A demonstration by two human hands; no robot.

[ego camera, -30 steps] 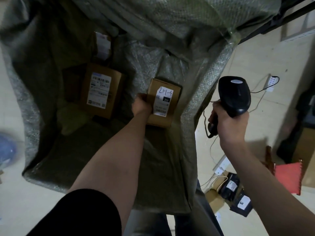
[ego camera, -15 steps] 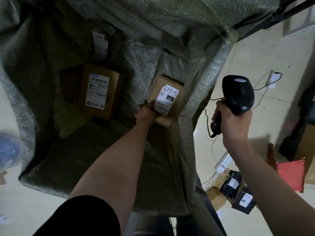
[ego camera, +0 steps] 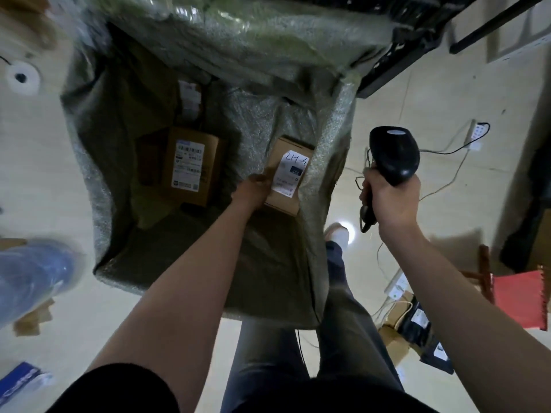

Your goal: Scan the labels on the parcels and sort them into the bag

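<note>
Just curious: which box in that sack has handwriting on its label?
The small brown box held by the left hand, at the right of the bag: its label has LH-4 handwritten on top. The larger box further left shows only print.

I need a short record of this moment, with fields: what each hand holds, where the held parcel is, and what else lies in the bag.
left hand: grips the LH-4 parcel at its left edge
right hand: grips the barcode scanner, outside the bag
LH-4 parcel: inside the woven bag, near its right wall, label facing up
also in bag: larger labelled carton, further left, apart from the LH-4 parcel
</note>
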